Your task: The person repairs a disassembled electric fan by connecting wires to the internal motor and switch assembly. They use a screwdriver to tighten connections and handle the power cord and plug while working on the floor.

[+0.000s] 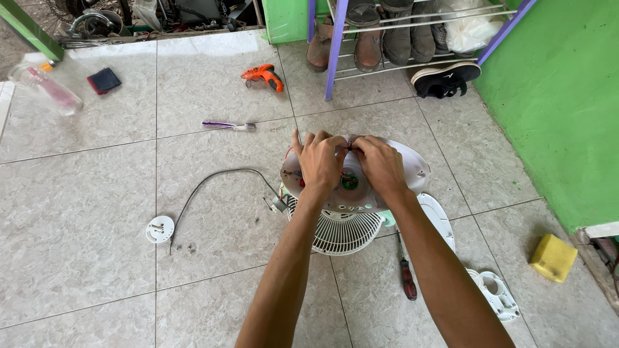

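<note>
Head view: a white fan housing (412, 169) on the floor (97, 258) is gripped by the left hand (320, 161) and right hand (382, 164), fingers pinched together at its top edge, screwdriver (407, 274) nearby

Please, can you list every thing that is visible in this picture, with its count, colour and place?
fan housing: one, white, centre floor
fan grille: one, white, under housing
cable: one, grey, left of fan
round cap: one, white, cable's end
screwdriver: one, red-black, by right arm
electric drill: one, orange, top
toothbrush: one, purple, below drill
sponge: one, yellow, right
shoe rack: one, purple, top
left hand: on housing
right hand: on housing
</note>
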